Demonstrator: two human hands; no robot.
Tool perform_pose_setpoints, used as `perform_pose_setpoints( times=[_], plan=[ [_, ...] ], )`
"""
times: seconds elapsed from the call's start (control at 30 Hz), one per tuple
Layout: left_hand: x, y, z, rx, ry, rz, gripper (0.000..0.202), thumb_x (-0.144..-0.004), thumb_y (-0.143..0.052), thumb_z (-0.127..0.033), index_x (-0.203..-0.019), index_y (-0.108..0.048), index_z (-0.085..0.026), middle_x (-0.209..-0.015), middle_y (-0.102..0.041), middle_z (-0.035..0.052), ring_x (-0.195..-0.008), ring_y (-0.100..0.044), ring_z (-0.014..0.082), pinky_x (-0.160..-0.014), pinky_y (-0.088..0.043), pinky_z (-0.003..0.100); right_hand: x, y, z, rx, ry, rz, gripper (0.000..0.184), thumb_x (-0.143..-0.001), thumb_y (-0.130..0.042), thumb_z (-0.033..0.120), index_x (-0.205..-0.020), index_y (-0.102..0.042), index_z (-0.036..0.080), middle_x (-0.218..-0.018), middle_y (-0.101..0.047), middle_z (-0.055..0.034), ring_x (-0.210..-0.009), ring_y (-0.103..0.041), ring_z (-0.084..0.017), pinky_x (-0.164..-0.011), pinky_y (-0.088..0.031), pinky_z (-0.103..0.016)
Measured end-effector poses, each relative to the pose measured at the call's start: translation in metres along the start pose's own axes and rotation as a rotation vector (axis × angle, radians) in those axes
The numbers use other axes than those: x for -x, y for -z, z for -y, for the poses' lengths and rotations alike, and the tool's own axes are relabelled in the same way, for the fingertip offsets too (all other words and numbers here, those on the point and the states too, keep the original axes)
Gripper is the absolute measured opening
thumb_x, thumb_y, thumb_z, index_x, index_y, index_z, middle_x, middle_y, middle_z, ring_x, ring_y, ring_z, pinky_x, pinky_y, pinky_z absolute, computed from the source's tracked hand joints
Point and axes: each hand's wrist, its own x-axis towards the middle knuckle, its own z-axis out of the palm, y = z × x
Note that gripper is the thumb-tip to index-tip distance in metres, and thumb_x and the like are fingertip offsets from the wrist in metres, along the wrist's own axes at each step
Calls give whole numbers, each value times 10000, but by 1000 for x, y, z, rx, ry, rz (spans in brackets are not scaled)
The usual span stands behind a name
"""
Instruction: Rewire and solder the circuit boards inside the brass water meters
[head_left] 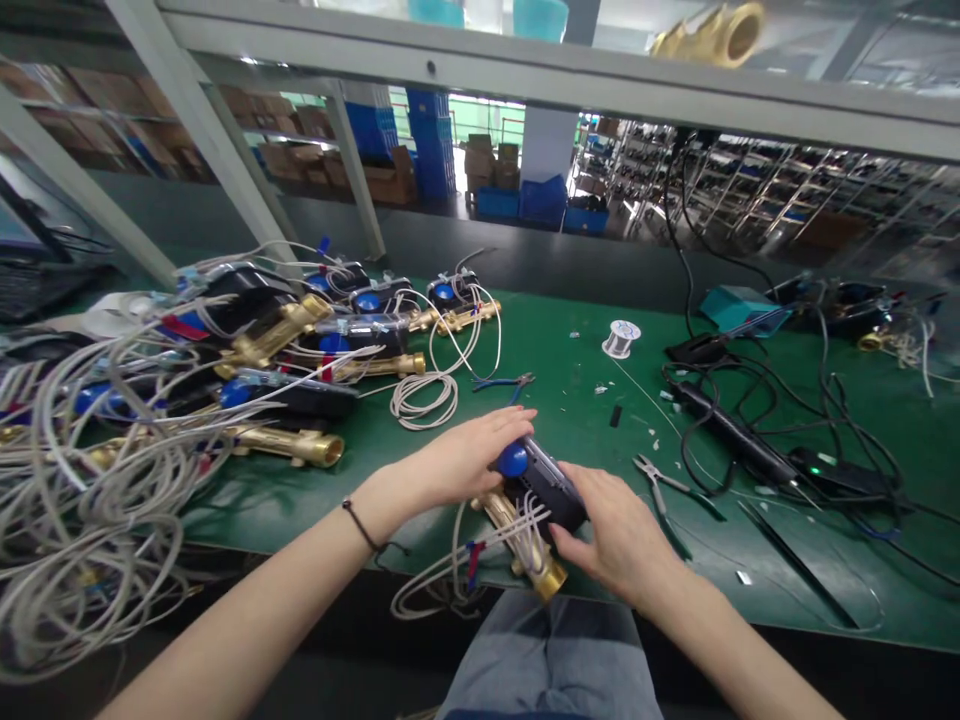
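Note:
A brass water meter [534,500] with a black housing and a blue round cap lies at the front edge of the green mat [570,410]. My left hand [465,455] rests over its far end beside the blue cap, fingers closed around the body. My right hand [611,535] grips the near right side of the black housing. White wires [450,580] with red and blue leads trail from the meter over the table edge toward my lap.
A pile of similar brass meters [285,350] with tangled white cables fills the left. Blue-handled pliers [502,383], a solder spool [621,338], green-handled cutters [664,490], black tweezers [795,560], a soldering iron [739,435] and black cords lie to the right.

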Motion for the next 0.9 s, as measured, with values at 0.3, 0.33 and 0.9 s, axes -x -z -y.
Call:
perform_pose_setpoints(
  times=[0.3,0.33,0.9],
  plan=[
    [38,-18,-29,-255,361,-134,334,-731,-650,-350,-948,-467,-174,-936,-572,63,-875,-581,240,-756,-475,349,-22,11,-51,-89,-30,-43,388,-801,-609,241,-1186,-586,191,-1189,-627,-95,-1102,-580,-233,-958,-454,-419],
    [43,-22,-33,-270,391,-160,327,-736,-653,-359,-935,-465,-179,-919,-567,58,-862,-580,240,-746,-475,352,-21,11,-52,-99,-43,-50,345,-820,-582,242,-1159,-602,184,-1168,-638,-96,-1086,-590,-229,-950,-459,-413],
    [52,-55,-34,-66,410,-404,485,-779,-619,-327,-1213,-431,-221,-1163,-590,46,-1042,-589,197,-882,-475,296,35,-29,11,-302,272,-173,139,-875,-519,162,-835,-651,150,-777,-615,-53,-738,-533,-154,-657,-432,-290]
  ],
)
